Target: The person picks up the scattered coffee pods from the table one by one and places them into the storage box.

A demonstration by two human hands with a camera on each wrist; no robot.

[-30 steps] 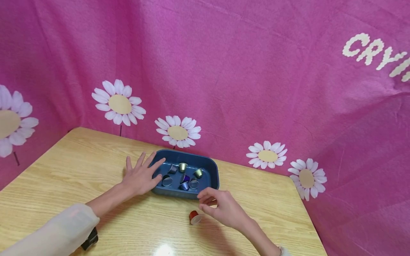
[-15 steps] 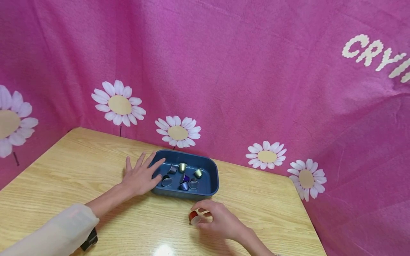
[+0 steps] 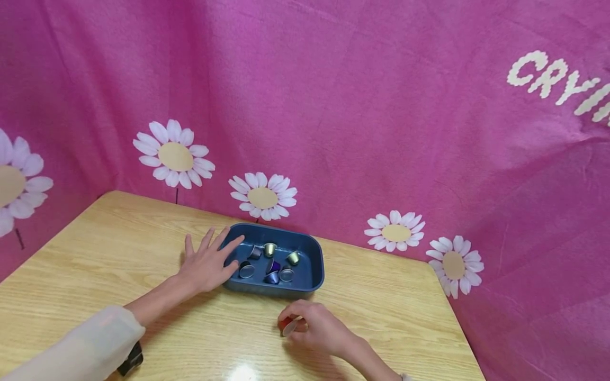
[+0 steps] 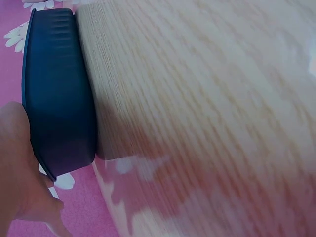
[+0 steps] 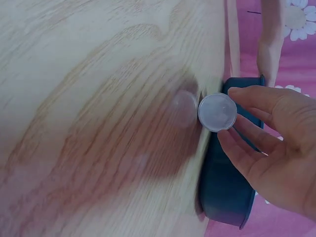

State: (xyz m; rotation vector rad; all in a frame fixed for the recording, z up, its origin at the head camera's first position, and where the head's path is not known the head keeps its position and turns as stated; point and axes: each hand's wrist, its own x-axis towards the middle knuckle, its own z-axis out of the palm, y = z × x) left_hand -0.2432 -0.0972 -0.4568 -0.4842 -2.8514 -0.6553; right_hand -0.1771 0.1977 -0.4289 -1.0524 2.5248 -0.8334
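A red coffee capsule (image 3: pixel 287 326) with a pale foil lid lies on its side in front of the dark blue tray (image 3: pixel 316 264). My right hand (image 3: pixel 321 328) pinches it between thumb and fingers; in the right wrist view its round lid (image 5: pixel 217 112) faces the camera, fingertips at its edge. My left hand (image 3: pixel 205 269) rests with spread fingers over the tray's left rim. Inside the tray lie several capsules, among them a gold one (image 3: pixel 270 250), a pale green one (image 3: pixel 293 257) and a blue one (image 3: pixel 272 277).
The tray stands on a light wooden table (image 3: pixel 190 338), near its back edge. Behind hangs a pink cloth (image 3: pixel 324 132) printed with white daisies. A black object (image 3: pixel 131 361) shows beneath the left sleeve (image 3: pixel 95 338).
My right hand has come down and left from near the tray's front rim to the red coffee capsule, and its fingers have closed round it. The left hand has stayed at the tray.
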